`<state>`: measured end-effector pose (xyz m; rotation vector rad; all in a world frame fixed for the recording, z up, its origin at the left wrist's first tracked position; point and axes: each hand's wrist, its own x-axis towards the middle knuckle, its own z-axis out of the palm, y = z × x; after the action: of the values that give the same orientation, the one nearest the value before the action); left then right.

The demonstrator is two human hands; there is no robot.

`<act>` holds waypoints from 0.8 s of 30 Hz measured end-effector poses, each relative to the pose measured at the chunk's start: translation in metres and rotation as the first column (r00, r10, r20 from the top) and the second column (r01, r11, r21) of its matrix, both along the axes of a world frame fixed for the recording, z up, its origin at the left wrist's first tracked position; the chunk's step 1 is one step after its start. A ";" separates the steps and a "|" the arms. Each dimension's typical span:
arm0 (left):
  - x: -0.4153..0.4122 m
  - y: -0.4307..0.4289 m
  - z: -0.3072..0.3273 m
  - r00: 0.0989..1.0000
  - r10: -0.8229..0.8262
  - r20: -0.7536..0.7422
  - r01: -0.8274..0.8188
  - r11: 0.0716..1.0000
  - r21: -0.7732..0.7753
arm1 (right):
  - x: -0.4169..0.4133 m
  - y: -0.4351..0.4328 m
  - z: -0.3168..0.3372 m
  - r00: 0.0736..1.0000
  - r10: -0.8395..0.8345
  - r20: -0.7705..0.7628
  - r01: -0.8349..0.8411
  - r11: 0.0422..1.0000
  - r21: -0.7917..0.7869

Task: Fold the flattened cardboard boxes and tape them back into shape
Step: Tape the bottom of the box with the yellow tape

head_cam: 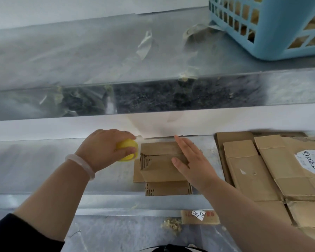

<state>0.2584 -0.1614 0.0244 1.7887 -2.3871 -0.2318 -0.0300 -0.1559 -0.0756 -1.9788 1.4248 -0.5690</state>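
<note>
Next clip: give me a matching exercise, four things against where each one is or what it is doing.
Things:
1. left hand
2. right hand
3. blue basket
4. stack of flattened boxes

Places or states:
A. on the upper shelf, far right
B. lies flat on the small cardboard box
C. on the right side of the table
D. grips a yellow object

Pairs: 1-D, 2-B, 3-A, 4-C

Packing workstation in a workshop or warehouse. A two-tier sheet-metal bench (35,170) carries flattened cardboard boxes (253,170) stacked at its right edge, one bearing a handwritten label (311,160). Tape scraps (145,44) cling to the upper tier, and a blue plastic basket (273,33) stands at its far right corner.
</note>
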 end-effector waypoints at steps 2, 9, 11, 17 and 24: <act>0.005 0.005 -0.005 0.999 0.020 0.047 -0.020 1.000 -0.001 | 0.000 0.001 0.001 1.000 0.002 0.003 -0.002 1.000 0.013; 0.007 0.003 -0.030 0.988 0.001 0.153 -0.004 1.000 0.023 | 0.000 0.001 0.003 0.999 0.029 -0.043 -0.030 0.999 -0.014; 0.009 0.000 -0.038 0.986 -0.009 0.169 0.004 1.000 0.031 | 0.000 0.001 0.003 0.993 0.040 -0.108 -0.044 0.999 -0.033; 0.009 -0.002 -0.053 0.982 -0.025 0.188 0.014 0.998 0.061 | 0.001 0.001 0.004 0.959 0.025 -0.283 -0.058 0.992 -0.110; 0.010 0.001 -0.056 0.988 -0.008 0.156 0.005 1.000 0.017 | 0.005 0.006 0.012 0.900 -0.037 -0.435 -0.091 0.958 -0.271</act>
<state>0.2689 -0.1604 -0.0313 1.8722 -2.5031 -0.1162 -0.0246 -0.1498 -0.0631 -2.4698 1.6470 -0.3404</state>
